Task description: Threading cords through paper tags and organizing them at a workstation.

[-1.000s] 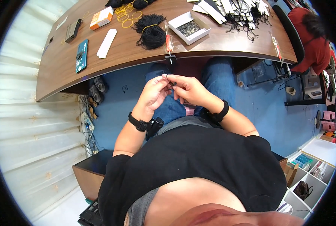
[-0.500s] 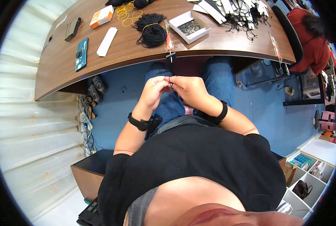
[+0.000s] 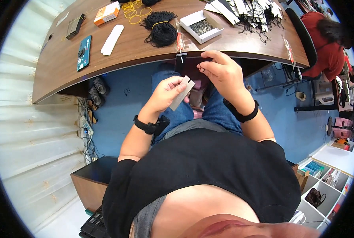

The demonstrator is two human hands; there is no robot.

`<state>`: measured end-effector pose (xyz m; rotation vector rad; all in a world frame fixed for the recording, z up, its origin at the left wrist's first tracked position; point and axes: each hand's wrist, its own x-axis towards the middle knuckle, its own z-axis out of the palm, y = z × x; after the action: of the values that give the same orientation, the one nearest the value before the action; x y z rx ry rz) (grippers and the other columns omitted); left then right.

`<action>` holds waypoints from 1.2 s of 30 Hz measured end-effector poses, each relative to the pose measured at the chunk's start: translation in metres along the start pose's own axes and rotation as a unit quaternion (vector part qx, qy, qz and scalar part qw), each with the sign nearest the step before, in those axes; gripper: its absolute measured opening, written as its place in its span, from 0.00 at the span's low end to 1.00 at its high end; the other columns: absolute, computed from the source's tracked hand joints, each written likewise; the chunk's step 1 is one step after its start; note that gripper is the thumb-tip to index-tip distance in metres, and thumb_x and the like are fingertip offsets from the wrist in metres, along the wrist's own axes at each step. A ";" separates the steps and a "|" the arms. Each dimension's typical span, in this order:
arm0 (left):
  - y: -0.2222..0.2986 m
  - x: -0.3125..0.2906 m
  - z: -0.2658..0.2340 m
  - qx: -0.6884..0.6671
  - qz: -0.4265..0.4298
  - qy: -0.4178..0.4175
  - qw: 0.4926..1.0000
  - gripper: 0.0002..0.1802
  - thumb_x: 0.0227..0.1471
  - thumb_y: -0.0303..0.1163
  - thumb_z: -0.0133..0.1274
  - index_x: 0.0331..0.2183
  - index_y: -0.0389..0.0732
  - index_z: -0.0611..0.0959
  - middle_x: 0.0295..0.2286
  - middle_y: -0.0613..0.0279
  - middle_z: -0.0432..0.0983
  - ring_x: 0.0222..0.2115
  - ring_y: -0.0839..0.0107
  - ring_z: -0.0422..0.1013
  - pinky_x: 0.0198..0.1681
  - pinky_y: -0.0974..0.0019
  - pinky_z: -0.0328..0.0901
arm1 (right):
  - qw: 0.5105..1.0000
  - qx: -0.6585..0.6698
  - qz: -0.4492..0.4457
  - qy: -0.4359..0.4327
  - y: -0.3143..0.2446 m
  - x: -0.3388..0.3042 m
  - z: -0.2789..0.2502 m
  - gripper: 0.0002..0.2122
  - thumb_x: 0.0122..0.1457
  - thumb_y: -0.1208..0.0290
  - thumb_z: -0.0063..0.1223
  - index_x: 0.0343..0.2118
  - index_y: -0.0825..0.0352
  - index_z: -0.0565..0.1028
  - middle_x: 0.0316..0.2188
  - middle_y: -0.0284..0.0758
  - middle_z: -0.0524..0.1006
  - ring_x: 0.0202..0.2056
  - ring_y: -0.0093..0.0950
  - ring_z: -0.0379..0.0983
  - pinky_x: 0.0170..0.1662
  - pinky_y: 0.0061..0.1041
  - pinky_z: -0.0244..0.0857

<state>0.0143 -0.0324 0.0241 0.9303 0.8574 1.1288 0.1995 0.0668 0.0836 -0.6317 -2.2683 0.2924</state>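
Observation:
Over my lap, my left hand (image 3: 169,94) pinches a pale grey card (image 3: 181,96) between thumb and fingers. A small dark notch or bit of cord shows at the card's upper end. My right hand (image 3: 223,73) is raised farther right, close to the table's front edge. Its thumb and fingers pinch a thin black cord (image 3: 200,67), of which only a little shows. At the table edge between the hands hangs a black clip-like piece (image 3: 180,61). Just behind it stands an open white box (image 3: 202,33) of small dark parts.
On the brown table (image 3: 145,51) lie a bundle of black cords (image 3: 161,31), yellow rubber bands (image 3: 135,19), white card strips (image 3: 112,39), an orange-and-white box (image 3: 106,14), a teal package (image 3: 84,53) and a heap of corded white tags (image 3: 260,16). A person in red (image 3: 323,43) sits at right.
My hands, together over a black cord before, have parted. The right has moved up and right; the left has turned, and the pale card now shows in it.

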 end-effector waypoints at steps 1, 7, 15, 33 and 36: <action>0.005 0.000 0.002 0.041 -0.006 0.013 0.999 0.12 0.56 0.34 0.48 0.38 0.34 0.76 0.28 0.65 0.74 0.27 0.78 0.71 0.33 0.75 0.65 | 1.000 -0.005 -0.029 -0.005 0.003 -0.001 -0.001 0.04 0.46 0.74 0.57 0.27 0.65 0.77 0.30 0.33 0.76 0.33 0.32 0.73 0.35 0.27 0.67; 0.009 0.001 -0.011 0.106 -0.029 0.035 0.993 0.12 0.56 0.35 0.48 0.36 0.34 0.76 0.26 0.66 0.73 0.23 0.80 0.70 0.28 0.76 0.64 | 0.961 0.252 0.117 -0.013 0.019 -0.010 -0.010 0.04 0.53 0.79 0.49 0.29 0.69 0.77 0.28 0.35 0.78 0.31 0.26 0.74 0.35 0.22 0.67; 0.021 0.002 0.013 0.241 -0.020 0.058 0.969 0.09 0.53 0.28 0.49 0.36 0.33 0.76 0.27 0.64 0.73 0.23 0.79 0.68 0.26 0.75 0.64 | 0.518 0.800 0.299 -0.054 0.030 -0.018 0.013 0.09 0.63 0.68 0.41 0.38 0.67 0.71 0.13 0.21 0.55 0.14 0.14 0.49 0.21 0.17 0.49; 0.089 0.002 -0.143 0.739 0.133 0.493 0.439 0.23 0.47 0.37 0.54 0.44 0.34 0.74 0.42 0.48 0.70 0.44 0.51 0.65 0.49 0.54 0.59 | 0.943 0.078 0.259 0.197 0.148 0.065 -0.027 0.24 0.51 0.60 0.57 0.45 0.75 0.69 0.38 0.41 0.72 0.41 0.30 0.67 0.46 0.26 0.58; 0.072 -0.006 -0.171 0.741 0.079 0.492 0.450 0.17 0.46 0.36 0.56 0.36 0.34 0.77 0.38 0.52 0.71 0.42 0.53 0.66 0.46 0.54 0.61 | 0.942 -0.175 0.130 0.256 0.143 0.052 -0.016 0.34 0.49 0.57 0.57 0.54 0.73 0.59 0.49 0.50 0.63 0.53 0.43 0.56 0.57 0.38 0.47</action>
<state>-0.1681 0.0021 0.0271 1.7075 3.0956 0.7366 0.2307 0.2167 0.0712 -1.0593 -1.7408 -0.1478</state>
